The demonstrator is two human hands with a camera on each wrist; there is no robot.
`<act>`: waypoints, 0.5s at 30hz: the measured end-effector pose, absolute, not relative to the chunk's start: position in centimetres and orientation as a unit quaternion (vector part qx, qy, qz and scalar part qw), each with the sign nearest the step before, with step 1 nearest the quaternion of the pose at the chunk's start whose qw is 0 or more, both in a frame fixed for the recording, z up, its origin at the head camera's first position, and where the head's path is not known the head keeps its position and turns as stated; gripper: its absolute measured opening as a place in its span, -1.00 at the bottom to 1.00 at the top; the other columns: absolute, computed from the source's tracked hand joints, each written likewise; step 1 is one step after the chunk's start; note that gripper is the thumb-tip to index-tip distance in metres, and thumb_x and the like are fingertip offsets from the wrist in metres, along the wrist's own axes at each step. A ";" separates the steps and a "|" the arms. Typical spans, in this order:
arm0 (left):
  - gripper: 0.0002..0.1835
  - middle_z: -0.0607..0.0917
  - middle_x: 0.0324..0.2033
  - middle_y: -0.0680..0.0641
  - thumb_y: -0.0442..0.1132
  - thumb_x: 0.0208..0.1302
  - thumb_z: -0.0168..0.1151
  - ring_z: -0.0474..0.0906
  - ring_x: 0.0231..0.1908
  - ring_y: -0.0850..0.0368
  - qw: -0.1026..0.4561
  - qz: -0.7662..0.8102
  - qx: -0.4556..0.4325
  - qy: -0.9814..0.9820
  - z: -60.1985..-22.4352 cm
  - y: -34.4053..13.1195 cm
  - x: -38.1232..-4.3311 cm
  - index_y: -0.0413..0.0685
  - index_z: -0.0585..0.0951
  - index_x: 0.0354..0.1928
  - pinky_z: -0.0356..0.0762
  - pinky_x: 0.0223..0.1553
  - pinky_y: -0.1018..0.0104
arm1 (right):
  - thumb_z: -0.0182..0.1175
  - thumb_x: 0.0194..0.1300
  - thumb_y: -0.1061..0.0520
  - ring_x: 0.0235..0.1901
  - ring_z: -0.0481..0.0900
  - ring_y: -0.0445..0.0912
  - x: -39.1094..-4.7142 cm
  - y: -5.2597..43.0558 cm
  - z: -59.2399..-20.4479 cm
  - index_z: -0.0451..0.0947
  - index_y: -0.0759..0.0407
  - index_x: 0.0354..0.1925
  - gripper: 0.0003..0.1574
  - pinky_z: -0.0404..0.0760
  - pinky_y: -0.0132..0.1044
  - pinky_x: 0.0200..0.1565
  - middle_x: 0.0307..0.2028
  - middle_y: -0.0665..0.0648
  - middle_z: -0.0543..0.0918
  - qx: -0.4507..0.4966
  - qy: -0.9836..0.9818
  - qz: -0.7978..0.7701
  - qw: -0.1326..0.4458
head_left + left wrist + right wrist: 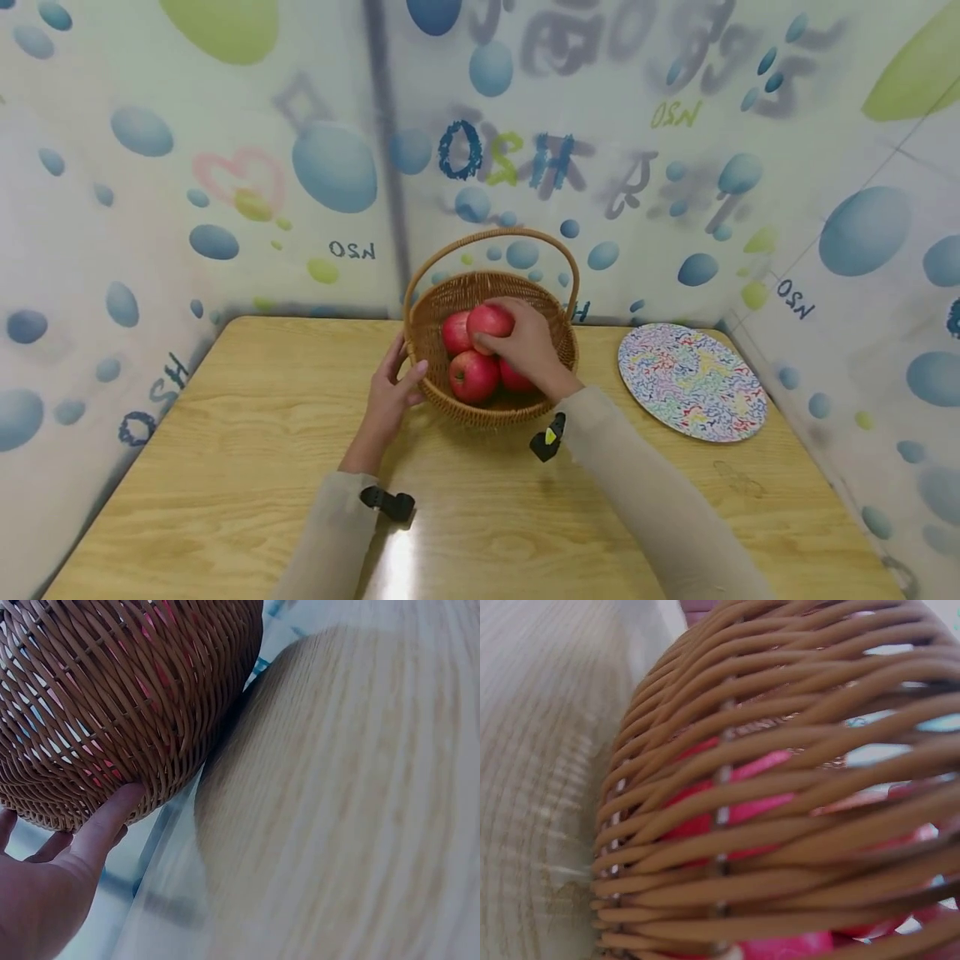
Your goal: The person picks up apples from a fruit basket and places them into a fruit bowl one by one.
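Note:
A brown wicker basket (480, 414) with a tall arched handle stands near the wall, its opening showing several red apples. My right hand (528, 337) reaches into it and grips an apple (491, 327) between thumb and fingers, above the others. Below lies another apple (474, 377), stem visible. My left hand (390, 400) rests against the basket's left outer side, thumb near the rim. In the left wrist view, the left hand (56, 889) touches the weave (150, 712) with spread, fairly straight fingers. Through the wicker (780, 817), the right wrist view shows red apples; the hand itself is hidden there.
A round mat or plate (692, 382) with a multicoloured squiggle pattern lies right of the basket on the light wooden table (247, 467). White walls (300, 275) printed with blue and green drops stand close behind and at both sides.

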State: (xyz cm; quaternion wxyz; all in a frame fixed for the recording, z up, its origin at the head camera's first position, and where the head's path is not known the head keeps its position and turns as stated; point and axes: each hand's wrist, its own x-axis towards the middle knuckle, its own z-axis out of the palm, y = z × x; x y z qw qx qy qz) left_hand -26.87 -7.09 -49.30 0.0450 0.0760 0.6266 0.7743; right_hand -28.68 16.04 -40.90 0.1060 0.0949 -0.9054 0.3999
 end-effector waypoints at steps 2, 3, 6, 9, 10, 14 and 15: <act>-0.25 0.15 0.57 -0.13 -0.22 0.50 0.12 0.36 0.38 -0.38 0.046 0.769 0.075 0.633 -49.2 -7.1 -26.9 0.26 0.07 0.61 0.74 -0.21 0.28 | 0.44 0.22 -0.07 0.18 0.57 0.04 -28.4 16.2 -40.7 0.55 -0.01 0.24 -0.35 0.60 0.04 0.21 0.22 0.11 0.58 0.087 -0.899 0.416 0.111; -0.25 0.15 0.57 -0.14 -0.21 0.50 0.13 0.36 0.38 -0.38 0.045 0.767 0.073 0.636 -49.1 -7.1 -26.9 0.26 0.07 0.61 0.74 -0.21 0.28 | 0.45 0.21 -0.07 0.18 0.57 0.05 -28.1 16.3 -40.5 0.55 -0.01 0.25 -0.35 0.60 0.05 0.21 0.22 0.10 0.59 0.084 -0.895 0.424 0.114; -0.25 0.15 0.57 -0.14 -0.20 0.50 0.13 0.35 0.39 -0.38 0.042 0.763 0.073 0.641 -49.0 -7.2 -26.9 0.26 0.07 0.61 0.74 -0.20 0.28 | 0.46 0.20 -0.08 0.18 0.57 0.04 -27.4 16.4 -40.0 0.55 -0.03 0.25 -0.33 0.60 0.07 0.20 0.22 0.09 0.59 0.081 -0.884 0.444 0.126; -0.25 0.15 0.57 -0.15 -0.21 0.50 0.13 0.34 0.39 -0.39 0.041 0.766 0.076 0.637 -49.1 -7.2 -26.9 0.23 0.08 0.61 0.75 -0.20 0.26 | 0.46 0.20 -0.09 0.18 0.57 0.03 -26.4 16.7 -39.8 0.56 -0.05 0.24 -0.34 0.60 0.07 0.20 0.20 0.07 0.60 0.086 -0.875 0.454 0.143; -0.25 0.15 0.57 -0.15 -0.22 0.50 0.13 0.34 0.38 -0.40 0.042 0.768 0.076 0.635 -49.1 -7.2 -26.9 0.22 0.08 0.61 0.75 -0.20 0.25 | 0.46 0.20 -0.09 0.17 0.56 0.02 -26.1 16.8 -39.8 0.57 -0.05 0.23 -0.35 0.60 0.06 0.20 0.20 0.06 0.61 0.085 -0.872 0.459 0.150; -0.25 0.15 0.57 -0.17 -0.25 0.50 0.13 0.34 0.38 -0.39 0.045 0.772 0.076 0.630 -49.2 -7.3 -26.8 0.19 0.08 0.61 0.75 -0.21 0.26 | 0.47 0.20 -0.04 0.16 0.57 0.01 -24.6 17.4 -39.5 0.57 -0.04 0.22 -0.38 0.62 0.04 0.20 0.17 0.06 0.62 0.086 -0.847 0.496 0.167; -0.25 0.15 0.57 -0.16 -0.24 0.49 0.13 0.35 0.38 -0.39 0.045 0.772 0.076 0.629 -49.2 -7.3 -26.8 0.20 0.08 0.61 0.75 -0.22 0.26 | 0.47 0.21 -0.02 0.15 0.58 0.02 -24.3 17.6 -39.3 0.57 -0.02 0.22 -0.38 0.63 0.03 0.19 0.17 0.08 0.62 0.086 -0.840 0.507 0.172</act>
